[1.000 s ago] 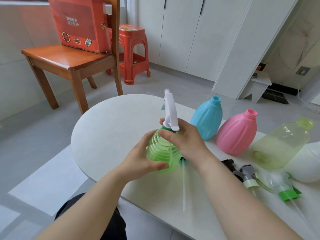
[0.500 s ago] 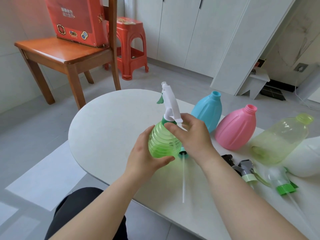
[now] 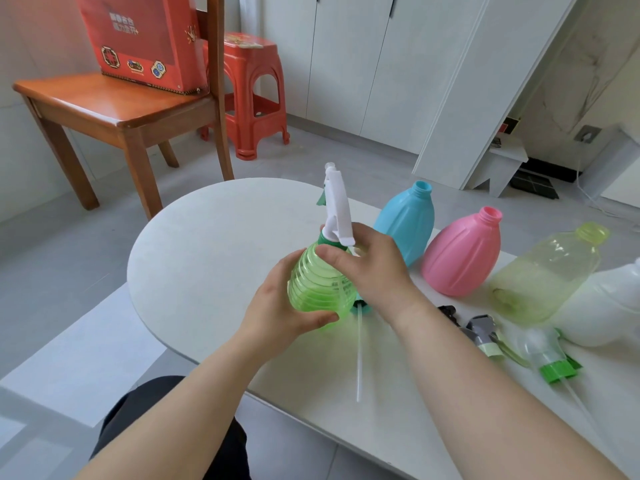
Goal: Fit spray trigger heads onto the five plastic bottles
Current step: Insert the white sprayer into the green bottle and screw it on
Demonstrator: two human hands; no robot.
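Observation:
A ribbed green bottle [image 3: 317,289] is held tilted above the white table [image 3: 214,251]. My left hand [image 3: 280,313] grips its body from below. On its neck sits a white spray trigger head [image 3: 337,206] with a green collar, and my right hand [image 3: 367,268] pinches that collar. Lying on the table to the right are a blue bottle [image 3: 407,223], a pink bottle [image 3: 462,252], a pale yellow-green bottle [image 3: 543,275] and a white bottle [image 3: 613,306], all without heads. Loose trigger heads lie near the front: a grey one [image 3: 483,332], a clear one with a green collar [image 3: 550,355].
A white dip tube [image 3: 359,351] lies on the table under the green bottle. Beyond the table stand a wooden chair [image 3: 114,109] carrying a red box [image 3: 145,39], and a red plastic stool [image 3: 254,95]. White cabinets line the far wall.
The green bottle with its trigger head has tilted a little and stays in both hands. My right hand's fingers have shifted round the collar. The camera view has shifted slightly.

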